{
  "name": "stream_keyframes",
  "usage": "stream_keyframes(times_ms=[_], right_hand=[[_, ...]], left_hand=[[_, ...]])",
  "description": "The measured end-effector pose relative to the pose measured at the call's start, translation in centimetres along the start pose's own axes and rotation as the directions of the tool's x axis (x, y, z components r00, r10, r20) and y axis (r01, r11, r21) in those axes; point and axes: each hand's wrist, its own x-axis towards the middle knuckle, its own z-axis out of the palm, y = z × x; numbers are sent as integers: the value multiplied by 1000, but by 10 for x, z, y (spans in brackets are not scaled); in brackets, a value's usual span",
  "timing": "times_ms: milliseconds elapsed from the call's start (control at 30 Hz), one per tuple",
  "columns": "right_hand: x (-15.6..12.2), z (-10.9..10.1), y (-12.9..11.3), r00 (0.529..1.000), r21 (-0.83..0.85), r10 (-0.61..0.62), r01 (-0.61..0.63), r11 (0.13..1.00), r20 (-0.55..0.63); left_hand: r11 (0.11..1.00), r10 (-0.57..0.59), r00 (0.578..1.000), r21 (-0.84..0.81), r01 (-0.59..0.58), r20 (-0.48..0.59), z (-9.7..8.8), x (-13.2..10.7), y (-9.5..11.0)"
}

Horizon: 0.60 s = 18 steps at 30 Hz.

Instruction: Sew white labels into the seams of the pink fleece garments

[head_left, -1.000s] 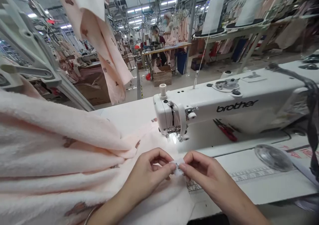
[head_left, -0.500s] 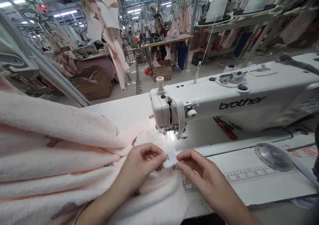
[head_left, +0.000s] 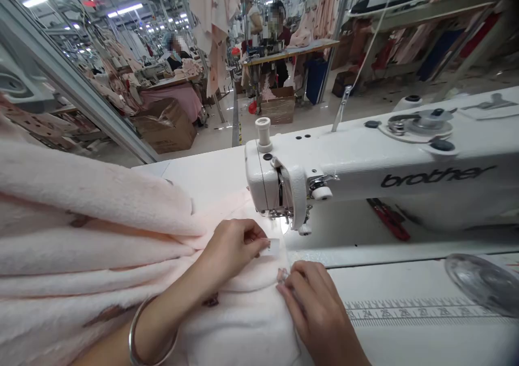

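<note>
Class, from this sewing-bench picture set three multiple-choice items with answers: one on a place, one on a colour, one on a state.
1. Where is the small white label?
A. on the machine's arm
B. on the pink fleece fabric just before the presser foot
C. on the printed ruler

2. What colour is the sewing machine?
A. white
B. green
C. black

3. What is the left hand doing?
A. hanging free
B. gripping scissors
C. pinching the label

Answers: 1 B, the label lies on the fleece under the needle lamp. 2 A, its body is white with dark lettering. 3 C, its fingertips close on the label, while the right hand presses the fabric edge.
</note>
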Motion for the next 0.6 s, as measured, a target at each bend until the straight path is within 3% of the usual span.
stream_keyframes(times_ms=[100, 300, 467, 600], right_hand=[[4, 1, 2, 1000, -88, 0, -2, 996, -18], [-5, 6, 9, 999, -141, 20, -24, 990, -32], [-10, 0, 10, 997, -155, 11, 0, 988, 70], [-10, -3, 7, 998, -163, -49, 55, 985, 38]], left_hand=[[998, -52, 995, -38, 56, 83, 8, 1, 4], [991, -92, 988, -84, 103, 122, 27, 10, -15], [996, -50, 998, -70, 52, 26, 22, 11, -16], [999, -10, 994, -37, 6, -107, 10, 14, -18]])
